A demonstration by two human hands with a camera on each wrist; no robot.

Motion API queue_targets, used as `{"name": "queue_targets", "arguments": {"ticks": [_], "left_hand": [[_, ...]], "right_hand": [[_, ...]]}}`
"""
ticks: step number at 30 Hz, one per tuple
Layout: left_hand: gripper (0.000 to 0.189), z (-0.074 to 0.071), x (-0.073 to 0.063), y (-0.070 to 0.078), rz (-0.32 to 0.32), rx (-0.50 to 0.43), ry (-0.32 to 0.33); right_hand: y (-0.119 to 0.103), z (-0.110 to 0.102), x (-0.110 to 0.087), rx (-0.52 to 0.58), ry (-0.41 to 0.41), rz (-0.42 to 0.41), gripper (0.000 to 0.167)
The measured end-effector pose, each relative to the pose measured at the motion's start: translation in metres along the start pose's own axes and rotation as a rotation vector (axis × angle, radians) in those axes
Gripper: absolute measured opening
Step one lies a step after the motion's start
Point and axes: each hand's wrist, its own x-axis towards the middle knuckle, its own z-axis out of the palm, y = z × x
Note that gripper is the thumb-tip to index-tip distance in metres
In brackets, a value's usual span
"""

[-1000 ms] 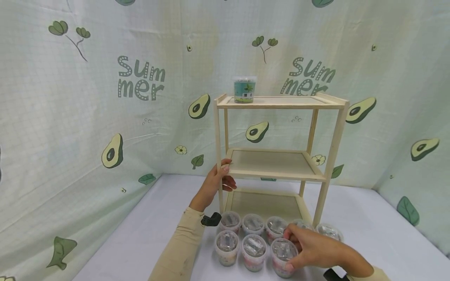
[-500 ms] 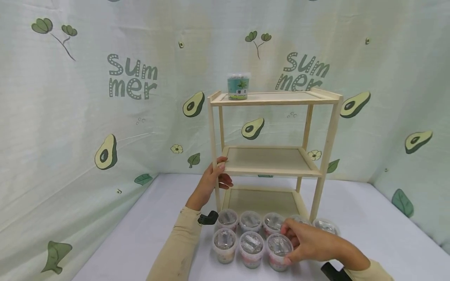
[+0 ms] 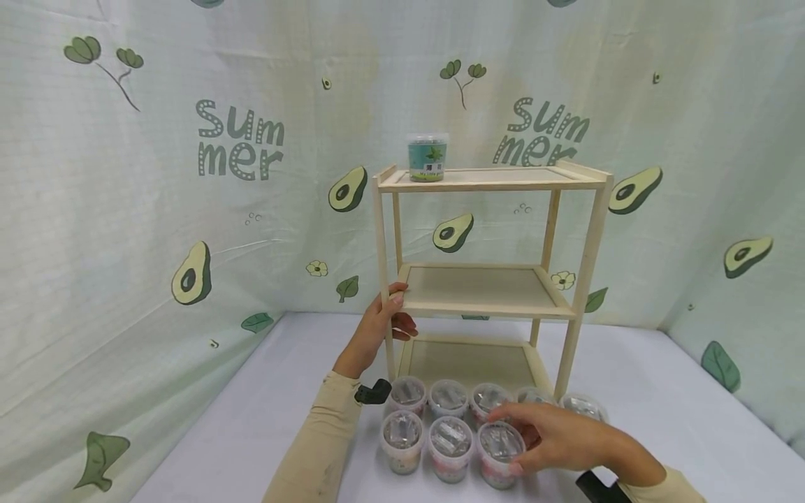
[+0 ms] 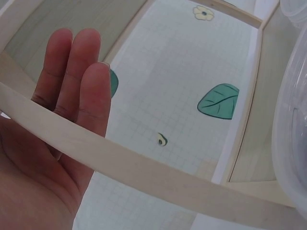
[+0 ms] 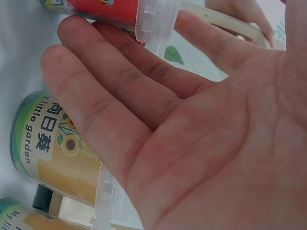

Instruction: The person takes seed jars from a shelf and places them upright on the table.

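My left hand [image 3: 375, 328] grips the left front post of a light wooden three-tier shelf [image 3: 487, 309] at its middle tier. In the left wrist view, its fingers [image 4: 94, 96] reach behind the pale post. At the front right, my right hand [image 3: 562, 436] holds a clear-lidded plastic cup [image 3: 499, 447] between thumb and index finger; the cup stands upright on the table. The right wrist view shows this cup's red side [image 5: 117, 12] near the fingertips. Two similar cups, one pink-banded [image 3: 450, 447] and one pale [image 3: 402, 440], stand to its left.
Several more lidded cups [image 3: 448, 397] line up before the bottom tier, one [image 3: 583, 405] by the right post. A teal-labelled cup [image 3: 427, 158] stands on the top tier. A sunflower-labelled cup [image 5: 67, 153] lies beside my right fingers in the right wrist view.
The head view has shifted slightly. My right index finger has moved left along the cup's far rim. My left hand stays on the shelf post, and the cups keep their places.
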Motion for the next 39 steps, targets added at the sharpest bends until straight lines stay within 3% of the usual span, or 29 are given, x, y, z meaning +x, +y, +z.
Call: {"name": "queue_targets", "arguments": {"ticks": [10,39], "left_hand": [[0.049,0.0001,-0.0004,0.0007,0.008,0.002,0.001],[0.05,0.0,-0.0004,-0.0007,0.016,0.016,0.005]], "right_hand": [[0.0017,0.0018,0.0013,-0.097,0.044,0.034,0.051],[-0.0061,0.0066,0.0044,-0.107,0.108,0.121,0.048]]}}
